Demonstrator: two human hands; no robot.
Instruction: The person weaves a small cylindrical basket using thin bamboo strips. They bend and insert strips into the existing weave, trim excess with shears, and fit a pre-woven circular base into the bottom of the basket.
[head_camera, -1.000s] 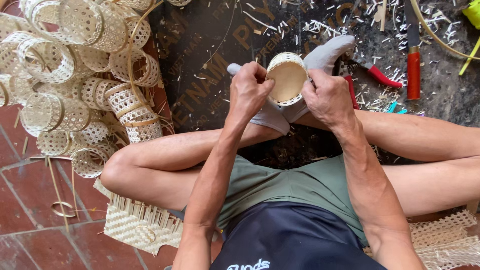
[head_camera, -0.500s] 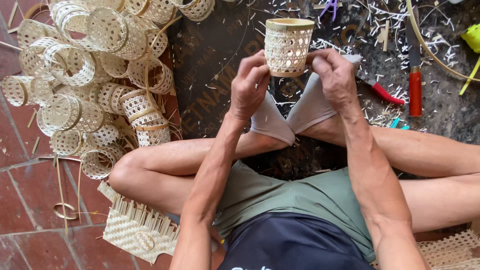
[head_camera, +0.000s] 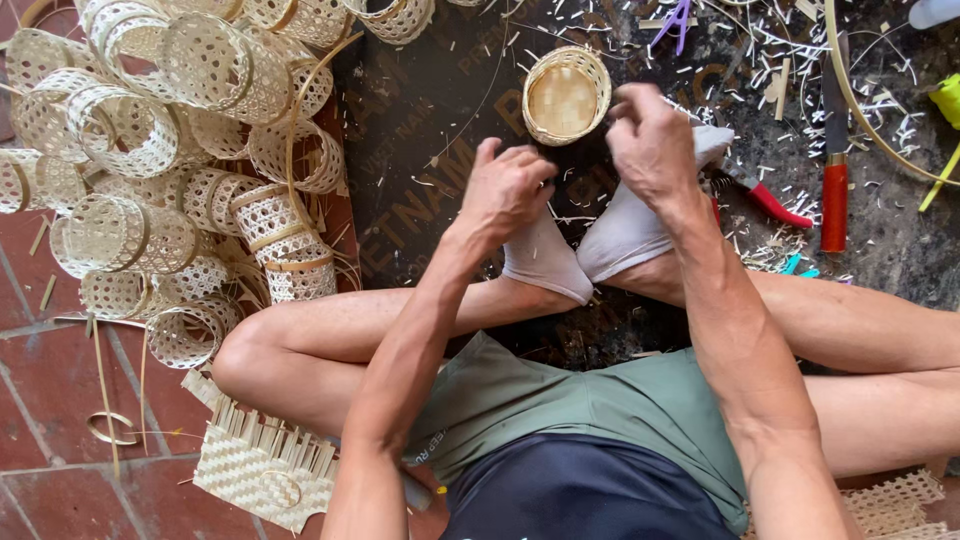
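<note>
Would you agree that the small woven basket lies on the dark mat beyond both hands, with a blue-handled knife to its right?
Not quite: the head view shows the knife has a red handle. The small woven basket does lie on the dark mat, beyond the left hand and right hand.

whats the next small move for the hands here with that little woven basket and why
Probably bring both hands back onto the small woven basket to grip it. It lies on the dark mat with its opening facing up, and neither hand seems to hold it: the left hand is curled below it, clearly apart, and the right hand hovers just beside its rim.
</note>
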